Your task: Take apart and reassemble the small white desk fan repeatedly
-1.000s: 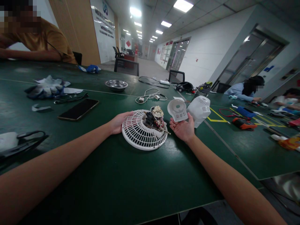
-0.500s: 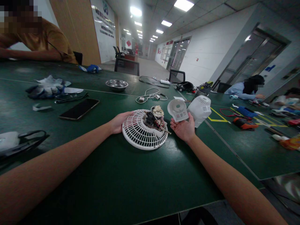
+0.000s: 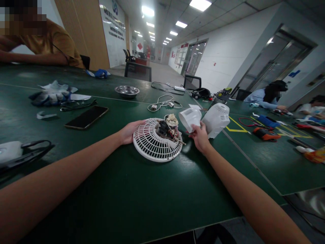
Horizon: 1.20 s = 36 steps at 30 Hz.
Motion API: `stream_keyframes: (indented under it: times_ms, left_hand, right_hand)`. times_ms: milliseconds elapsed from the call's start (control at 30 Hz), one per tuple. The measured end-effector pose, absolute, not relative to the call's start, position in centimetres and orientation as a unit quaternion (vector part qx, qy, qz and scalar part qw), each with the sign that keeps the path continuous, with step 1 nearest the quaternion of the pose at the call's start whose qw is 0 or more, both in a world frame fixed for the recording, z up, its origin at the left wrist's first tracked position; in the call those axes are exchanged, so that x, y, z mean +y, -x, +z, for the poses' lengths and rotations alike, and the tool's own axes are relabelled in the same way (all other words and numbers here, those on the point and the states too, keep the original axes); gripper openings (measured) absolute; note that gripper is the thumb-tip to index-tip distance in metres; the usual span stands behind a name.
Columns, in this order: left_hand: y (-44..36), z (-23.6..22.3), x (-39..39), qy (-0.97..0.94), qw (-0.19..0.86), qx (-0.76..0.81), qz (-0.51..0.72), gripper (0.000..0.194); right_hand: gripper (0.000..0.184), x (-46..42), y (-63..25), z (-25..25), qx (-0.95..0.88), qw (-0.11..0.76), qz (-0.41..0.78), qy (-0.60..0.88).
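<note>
My left hand (image 3: pixel 128 133) grips the far left rim of a round white fan grille (image 3: pixel 149 145), fingers partly hidden beneath it. On top of the grille sits a fan motor (image 3: pixel 167 128) with dark parts, wires and a pale lump at its upper side. A thin shaft sticks out toward the right. My right hand (image 3: pixel 201 137) is closed on a white plastic motor cover (image 3: pixel 190 118), held up with its hollow opening facing left. Just behind that hand, a larger white plastic housing (image 3: pixel 217 118) with slots stands on the green table (image 3: pixel 157 193).
A metal bowl (image 3: pixel 127 90), white cable (image 3: pixel 162 103) and phone (image 3: pixel 86 117) lie beyond my hands. Gloves (image 3: pixel 52 95) are at the left. An orange multimeter (image 3: pixel 266 134) lies at the right near yellow tape. Other people sit around the table.
My right hand has turned the motor cover over, so its hollow side faces left instead of its vented face showing. My left hand and the grille stay nearly in place.
</note>
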<state>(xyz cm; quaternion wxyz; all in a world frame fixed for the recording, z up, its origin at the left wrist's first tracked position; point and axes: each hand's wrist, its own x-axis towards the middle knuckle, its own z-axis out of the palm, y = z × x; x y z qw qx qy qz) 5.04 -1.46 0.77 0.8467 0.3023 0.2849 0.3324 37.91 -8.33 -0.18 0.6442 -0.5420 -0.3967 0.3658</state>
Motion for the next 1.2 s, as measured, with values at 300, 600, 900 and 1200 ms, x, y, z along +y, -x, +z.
stream_keyframes:
  times_ms: [300,600,900,1200]
  left_hand:
    - [-5.0,0.5,-1.3,-0.310,0.849,0.272,0.330,0.046]
    - [-5.0,0.6,-1.3,-0.305,0.845,0.286,0.334,0.040]
    - [-5.2,1.6,-2.1,-0.303,0.844,0.291,0.333,0.038]
    - [-5.0,0.8,-1.5,-0.300,0.844,0.295,0.334,0.034]
  right_hand:
    - [0.104,-8.1,-40.2,-0.5,-0.580,0.443,0.070,0.681]
    - [0.098,-8.1,-39.7,-0.4,-0.626,0.332,0.031,0.705]
    - [0.083,-8.7,-38.9,0.5,-0.641,0.367,-0.038,0.674]
    - [0.064,-12.4,-34.8,2.6,-0.758,0.421,0.113,0.486]
